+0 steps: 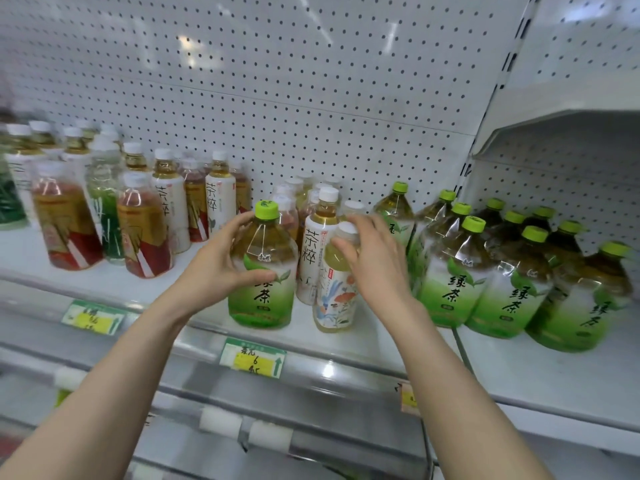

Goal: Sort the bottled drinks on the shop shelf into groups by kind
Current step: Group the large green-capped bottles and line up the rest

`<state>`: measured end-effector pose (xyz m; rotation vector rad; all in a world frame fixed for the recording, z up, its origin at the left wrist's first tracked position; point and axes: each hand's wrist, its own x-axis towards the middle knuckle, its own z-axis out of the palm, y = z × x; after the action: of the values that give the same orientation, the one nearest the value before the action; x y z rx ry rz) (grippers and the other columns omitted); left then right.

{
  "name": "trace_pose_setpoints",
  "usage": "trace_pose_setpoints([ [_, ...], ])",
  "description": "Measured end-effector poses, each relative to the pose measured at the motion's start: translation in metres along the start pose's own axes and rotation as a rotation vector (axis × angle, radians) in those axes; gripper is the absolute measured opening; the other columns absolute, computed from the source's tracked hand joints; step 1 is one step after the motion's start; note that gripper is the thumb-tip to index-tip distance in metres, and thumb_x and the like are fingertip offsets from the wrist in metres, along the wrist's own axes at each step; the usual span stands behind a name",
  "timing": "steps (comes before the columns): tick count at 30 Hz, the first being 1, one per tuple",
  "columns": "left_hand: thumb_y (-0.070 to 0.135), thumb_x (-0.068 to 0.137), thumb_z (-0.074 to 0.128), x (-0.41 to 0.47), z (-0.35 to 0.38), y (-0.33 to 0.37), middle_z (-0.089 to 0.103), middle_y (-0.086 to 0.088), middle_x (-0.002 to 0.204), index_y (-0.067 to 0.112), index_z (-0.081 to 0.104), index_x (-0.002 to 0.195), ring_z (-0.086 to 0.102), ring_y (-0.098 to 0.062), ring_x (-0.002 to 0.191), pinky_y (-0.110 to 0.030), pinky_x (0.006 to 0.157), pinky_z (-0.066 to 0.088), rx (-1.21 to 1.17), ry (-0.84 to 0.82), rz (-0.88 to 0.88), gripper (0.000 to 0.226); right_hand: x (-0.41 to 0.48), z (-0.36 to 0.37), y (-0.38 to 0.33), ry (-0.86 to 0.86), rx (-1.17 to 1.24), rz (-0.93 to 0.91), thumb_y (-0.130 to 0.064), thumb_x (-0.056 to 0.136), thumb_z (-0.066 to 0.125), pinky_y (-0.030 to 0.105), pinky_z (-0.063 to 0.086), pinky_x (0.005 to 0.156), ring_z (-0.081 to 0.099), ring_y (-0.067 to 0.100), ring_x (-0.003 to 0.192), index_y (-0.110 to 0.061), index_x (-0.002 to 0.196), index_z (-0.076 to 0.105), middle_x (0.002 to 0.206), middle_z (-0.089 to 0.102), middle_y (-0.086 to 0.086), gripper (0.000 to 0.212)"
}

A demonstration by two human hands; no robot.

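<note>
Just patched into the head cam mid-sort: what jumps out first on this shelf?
Two bare hands at centre: the left hand grips a large green tea bottle, and the right hand closes on a small floral-label bottle. A matching cluster of green-capped tea bottles fills the right, with red-label tea bottles at the left.

White pegboard wall [311, 81]; glare from overhead lights.

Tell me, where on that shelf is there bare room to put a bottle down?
Bare shelf shows between the red-label bottles and the green tea bottle in the left hand. The front strip below the flowered bottle under the right hand is free too. The big green bottles at right stand crowded.
</note>
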<state>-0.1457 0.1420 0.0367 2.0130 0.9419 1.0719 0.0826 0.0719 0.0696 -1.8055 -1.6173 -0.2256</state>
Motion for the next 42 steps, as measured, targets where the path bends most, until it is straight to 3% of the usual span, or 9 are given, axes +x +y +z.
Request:
trace_pose_setpoints([
  [8, 0.046, 0.052, 0.083, -0.025, 0.012, 0.024, 0.053, 0.004, 0.135, 0.036, 0.045, 0.134, 0.049, -0.008, 0.124, -0.033, 0.109, 0.038, 0.028, 0.310, 0.075, 0.091, -0.003, 0.001, 0.004, -0.025, 0.074, -0.013, -0.052, 0.099, 0.041, 0.040, 0.040, 0.106, 0.047, 0.022, 0.130, -0.021, 0.147, 0.040, 0.144, 0.047, 0.003, 0.057],
  [11, 0.040, 0.053, 0.091, -0.032, 0.012, 0.057, 0.056, 0.017, 0.130, 0.049, 0.047, 0.126, 0.052, 0.000, 0.121, -0.036, 0.108, 0.041, -0.095, 0.410, 0.142, 0.085, -0.013, -0.021, 0.000, 0.083, 0.189, -0.115, -0.047, 0.101, 0.041, 0.041, 0.040, 0.107, 0.049, 0.016, 0.127, -0.021, 0.143, 0.047, 0.138, 0.054, -0.001, 0.049],
  [15, 0.051, 0.054, 0.080, -0.031, 0.022, 0.106, 0.059, 0.022, 0.125, 0.042, 0.051, 0.129, 0.056, 0.005, 0.115, -0.030, 0.101, 0.046, -0.141, 0.365, 0.228, 0.081, -0.031, -0.061, -0.016, -0.140, 0.568, -0.178, -0.054, 0.094, 0.048, 0.018, 0.047, 0.092, 0.056, -0.010, 0.108, -0.037, 0.132, 0.054, 0.122, 0.061, -0.024, 0.043],
  [20, 0.044, 0.059, 0.087, -0.016, 0.070, 0.129, 0.063, 0.018, 0.123, 0.034, 0.053, 0.133, 0.057, 0.007, 0.112, -0.029, 0.101, 0.048, -0.193, 0.226, 0.222, 0.082, -0.037, -0.091, 0.022, -0.311, 0.787, -0.031, -0.049, 0.083, 0.068, 0.035, 0.051, 0.098, 0.062, 0.008, 0.116, -0.033, 0.136, 0.049, 0.126, 0.065, -0.012, 0.058],
  [25, 0.042, 0.081, 0.073, -0.007, 0.121, 0.120, 0.048, 0.017, 0.140, 0.031, 0.040, 0.146, 0.043, 0.011, 0.123, -0.015, 0.107, 0.034, -0.096, -0.024, 0.233, 0.073, -0.050, -0.100, 0.071, -0.319, 0.705, 0.103, -0.055, 0.074, 0.078, 0.047, 0.043, 0.108, 0.055, 0.013, 0.127, -0.026, 0.145, 0.044, 0.138, 0.058, -0.006, 0.084],
  [29, 0.050, 0.094, 0.047, 0.012, 0.118, 0.105, 0.053, -0.004, 0.138, 0.020, 0.053, 0.138, 0.044, -0.020, 0.131, -0.041, 0.110, 0.035, 0.325, 0.172, 0.350, 0.054, -0.062, -0.089, 0.091, -0.237, 0.597, 0.165, -0.067, 0.070, 0.074, 0.048, 0.038, 0.112, 0.046, 0.010, 0.134, -0.033, 0.146, 0.040, 0.147, 0.049, -0.010, 0.089],
  [34, 0.043, 0.087, 0.066, 0.027, 0.105, 0.073, 0.047, -0.011, 0.144, 0.016, 0.041, 0.146, 0.042, -0.030, 0.132, -0.042, 0.110, 0.036, 0.567, 0.131, 0.243, 0.070, -0.072, -0.069, 0.099, -0.132, 0.494, 0.261, -0.049, 0.083, 0.067, 0.034, 0.029, 0.109, 0.031, 0.016, 0.143, -0.033, 0.152, 0.025, 0.157, 0.030, -0.008, 0.083],
  [38, 0.031, 0.082, 0.074, 0.023, 0.109, 0.067, 0.056, -0.006, 0.135, 0.019, 0.046, 0.138, 0.051, -0.025, 0.123, -0.037, 0.100, 0.041, 0.487, 0.156, 0.272, 0.064, -0.075, -0.055, 0.090, -0.129, 0.434, 0.232, -0.047, 0.087, 0.065, 0.038, 0.030, 0.114, 0.029, 0.013, 0.143, -0.034, 0.153, 0.020, 0.158, 0.028, -0.008, 0.081],
  [42, 0.024, 0.080, 0.076, 0.015, 0.102, 0.068, 0.056, -0.004, 0.129, 0.025, 0.050, 0.131, 0.056, -0.023, 0.112, -0.041, 0.089, 0.046, 0.374, 0.205, 0.280, 0.057, -0.070, -0.043, 0.083, -0.044, 0.043, 0.131, -0.037, 0.095, 0.059, 0.029, 0.016, 0.115, 0.021, 0.015, 0.147, -0.022, 0.155, 0.019, 0.161, 0.020, -0.002, 0.074],
])
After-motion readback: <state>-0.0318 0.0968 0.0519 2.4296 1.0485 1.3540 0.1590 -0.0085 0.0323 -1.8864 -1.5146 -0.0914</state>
